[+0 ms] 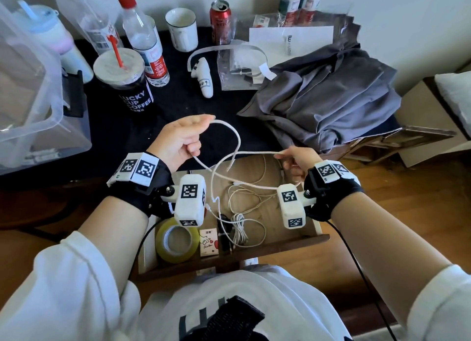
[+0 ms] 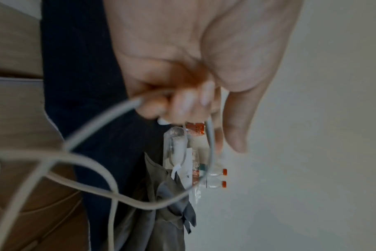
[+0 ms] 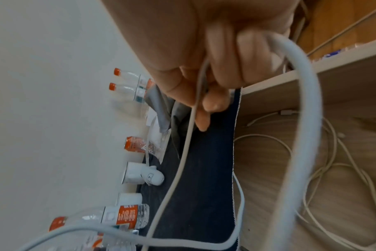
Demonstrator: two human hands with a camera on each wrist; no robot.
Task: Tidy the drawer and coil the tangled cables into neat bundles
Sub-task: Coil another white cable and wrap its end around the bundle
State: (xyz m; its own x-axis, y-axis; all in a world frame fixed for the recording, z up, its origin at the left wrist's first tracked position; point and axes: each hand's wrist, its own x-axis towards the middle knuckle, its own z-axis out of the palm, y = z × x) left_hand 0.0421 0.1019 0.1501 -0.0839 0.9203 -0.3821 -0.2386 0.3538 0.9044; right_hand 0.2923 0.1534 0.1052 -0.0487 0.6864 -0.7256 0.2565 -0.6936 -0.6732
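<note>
both hands (image 1: 178, 139) gripping white cable (image 1: 237, 137), looped above drawer (image 1: 254, 246)

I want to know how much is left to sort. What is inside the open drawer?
Inside the drawer: loose white cables, one small coiled cable, a tape roll, a small card and a dark object. The wrist cameras and forearms hide its side parts.

- "LUCKY CUP COFFEE" in white on dark sleeve of lidded cup (image 1: 132, 91), far left.
- Handwritten "09" on label of white controller (image 1: 204, 79), far centre.
- "Biu Biu" on small card (image 1: 209, 241) in near drawer (image 1: 293, 241).
</note>
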